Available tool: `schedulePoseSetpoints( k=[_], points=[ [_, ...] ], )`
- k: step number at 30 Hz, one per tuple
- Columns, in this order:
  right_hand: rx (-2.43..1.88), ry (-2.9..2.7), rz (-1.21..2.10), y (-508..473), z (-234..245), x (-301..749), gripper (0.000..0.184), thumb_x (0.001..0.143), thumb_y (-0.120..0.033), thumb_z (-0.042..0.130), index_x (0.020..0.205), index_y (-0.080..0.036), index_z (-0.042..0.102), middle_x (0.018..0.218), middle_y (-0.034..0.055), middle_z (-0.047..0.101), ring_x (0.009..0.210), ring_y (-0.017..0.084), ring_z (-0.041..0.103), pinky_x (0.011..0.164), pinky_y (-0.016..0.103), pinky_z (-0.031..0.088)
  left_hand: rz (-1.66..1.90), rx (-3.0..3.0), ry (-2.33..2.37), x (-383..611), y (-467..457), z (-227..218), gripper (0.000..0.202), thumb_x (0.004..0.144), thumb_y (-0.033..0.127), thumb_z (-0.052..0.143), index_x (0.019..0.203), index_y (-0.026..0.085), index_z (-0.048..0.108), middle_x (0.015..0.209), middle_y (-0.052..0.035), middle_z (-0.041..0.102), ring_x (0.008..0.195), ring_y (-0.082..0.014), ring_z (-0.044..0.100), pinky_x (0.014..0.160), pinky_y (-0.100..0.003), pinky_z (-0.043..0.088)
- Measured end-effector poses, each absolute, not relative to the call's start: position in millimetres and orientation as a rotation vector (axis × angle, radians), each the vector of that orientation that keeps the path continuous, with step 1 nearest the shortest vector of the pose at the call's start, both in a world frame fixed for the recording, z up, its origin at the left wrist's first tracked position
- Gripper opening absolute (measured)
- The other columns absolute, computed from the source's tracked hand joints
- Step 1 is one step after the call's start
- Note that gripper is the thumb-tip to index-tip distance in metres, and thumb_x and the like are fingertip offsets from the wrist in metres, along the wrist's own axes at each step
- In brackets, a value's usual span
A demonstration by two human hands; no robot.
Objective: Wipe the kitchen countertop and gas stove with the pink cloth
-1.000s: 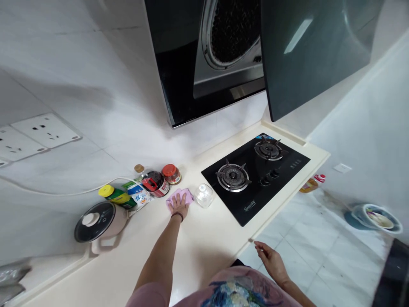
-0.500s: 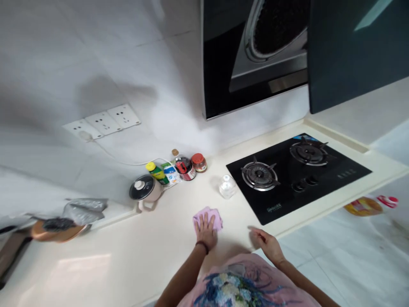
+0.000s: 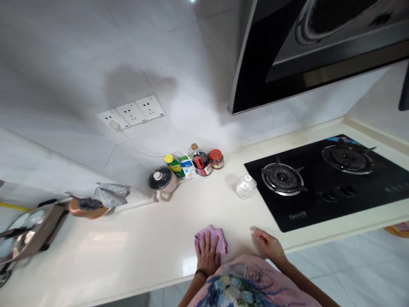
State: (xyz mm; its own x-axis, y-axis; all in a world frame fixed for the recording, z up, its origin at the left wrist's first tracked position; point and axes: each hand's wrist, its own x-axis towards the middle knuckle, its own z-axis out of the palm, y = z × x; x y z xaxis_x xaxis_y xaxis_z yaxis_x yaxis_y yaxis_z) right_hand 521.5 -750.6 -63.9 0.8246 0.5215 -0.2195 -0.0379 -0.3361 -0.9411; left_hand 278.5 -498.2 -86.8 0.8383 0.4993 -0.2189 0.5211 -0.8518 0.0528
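My left hand [image 3: 207, 254] lies flat with fingers spread on a pink cloth [image 3: 214, 238], pressing it onto the cream countertop [image 3: 134, 243] near the front edge. My right hand [image 3: 267, 244] rests at the counter's front edge just right of the cloth, fingers loosely curled and holding nothing. A clear glass jar [image 3: 246, 186] stands further back, between the cloth and the black gas hob [image 3: 332, 183].
Against the wall stand a small pink pot with a dark lid [image 3: 162, 182], several bottles and jars [image 3: 198, 162], and a cord to wall sockets [image 3: 132, 113]. A range hood [image 3: 306, 47] hangs above. At the far left are a brown bowl [image 3: 87, 209] and a sink area [image 3: 22, 232].
My left hand has drawn the pink cloth from beside the jars back toward the front edge. My right hand came up to the counter edge. The view swung left.
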Motion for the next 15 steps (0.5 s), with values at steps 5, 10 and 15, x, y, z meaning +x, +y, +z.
schedulePoseSetpoints(
  k=[5,10,15],
  points=[
    [-1.896,-0.296,0.556,-776.6,-66.5,515.0,0.052,0.085,-0.061,0.059,0.118,-0.024,0.076,0.122,0.0064,0.078,0.115,0.027,0.072,0.106,0.038,0.056,-0.304,2.843,0.854,347.8,-432.3,-37.8,0.071,0.098,0.044,0.045,0.166,0.037,0.025,0.177,-0.0001,0.011,0.163,-0.0371,0.005,0.129,-0.067,-0.002],
    [-2.002,-0.173,0.512,-800.9,-70.6,507.4,0.052,0.084,-0.063,0.059,0.112,-0.023,0.077,0.11,0.0064,0.081,0.106,0.027,0.075,0.097,0.037,0.06,-0.337,2.827,0.926,422.8,-357.3,-6.6,0.066,0.102,0.042,0.039,0.167,0.037,0.024,0.178,-0.0011,0.01,0.164,-0.0343,0.003,0.128,-0.067,0.003],
    [-2.052,-0.084,0.413,-824.9,-63.9,491.7,0.054,0.082,-0.067,0.061,0.112,-0.025,0.077,0.099,0.0049,0.082,0.088,0.025,0.076,0.082,0.032,0.062,-0.331,2.788,0.982,477.4,-299.5,6.8,0.064,0.105,0.045,0.033,0.167,0.038,0.019,0.179,-0.0012,0.005,0.164,-0.0321,0.0,0.129,-0.066,0.004]
  ],
)
